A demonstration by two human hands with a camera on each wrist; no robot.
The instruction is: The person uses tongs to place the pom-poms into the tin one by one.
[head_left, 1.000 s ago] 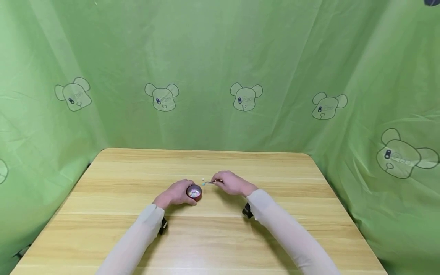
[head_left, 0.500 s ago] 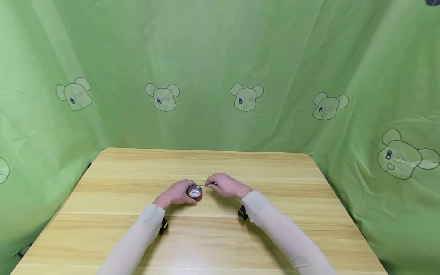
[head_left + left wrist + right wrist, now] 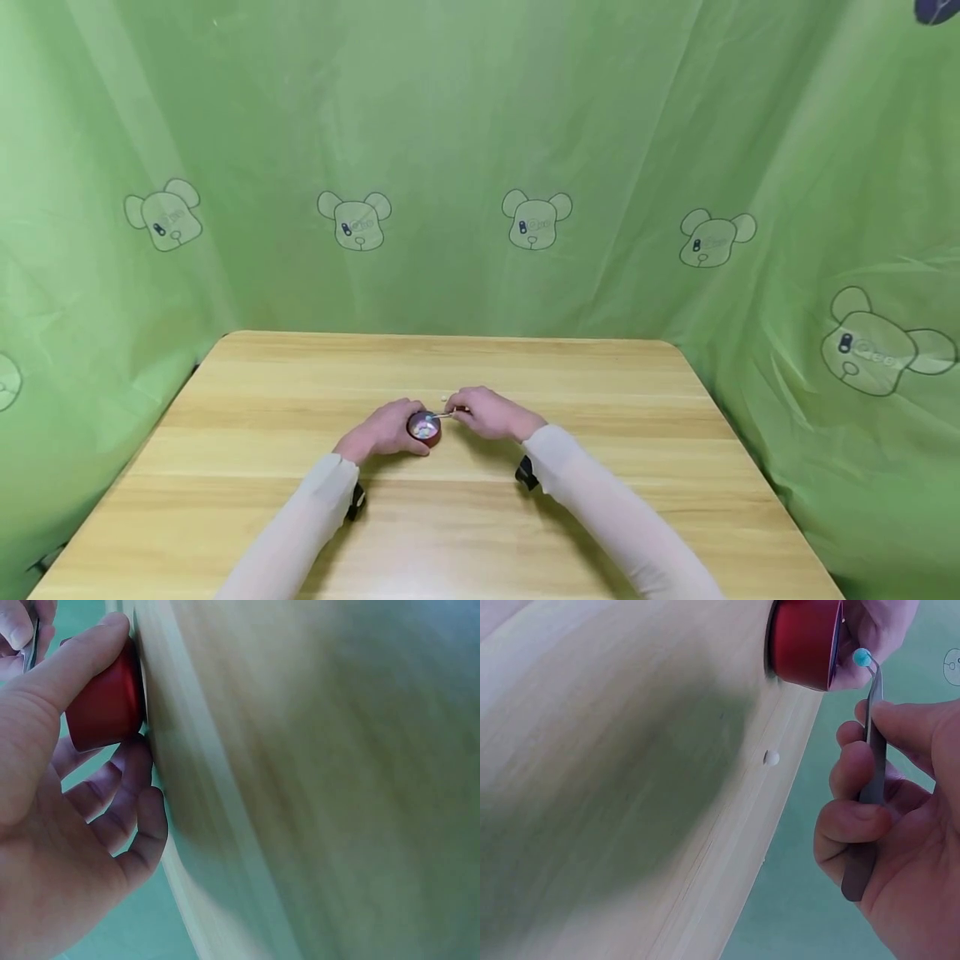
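My left hand (image 3: 386, 428) grips a small round red cup (image 3: 107, 701) on the wooden table, thumb on one side and fingers curled round the other. Small pale and coloured beads lie in the cup's bright interior, seen in the head view. My right hand (image 3: 489, 413) pinches metal tweezers (image 3: 874, 750) between thumb and fingers. The tweezers' tips hold a turquoise bead (image 3: 862, 658), right at the cup's rim in the right wrist view and over its opening in the head view. A white bead (image 3: 772, 757) lies on the table near the cup.
The wooden table (image 3: 465, 533) spreads out around both hands, with rounded far corners. Green curtains (image 3: 442, 283) printed with bear heads hang behind it and along both sides. Black wrist cameras sit under both forearms.
My right hand has moved left with the tweezers, carrying the turquoise bead from beside the cup to over its opening. The left hand keeps its grip on the cup. The head view has tilted slightly.
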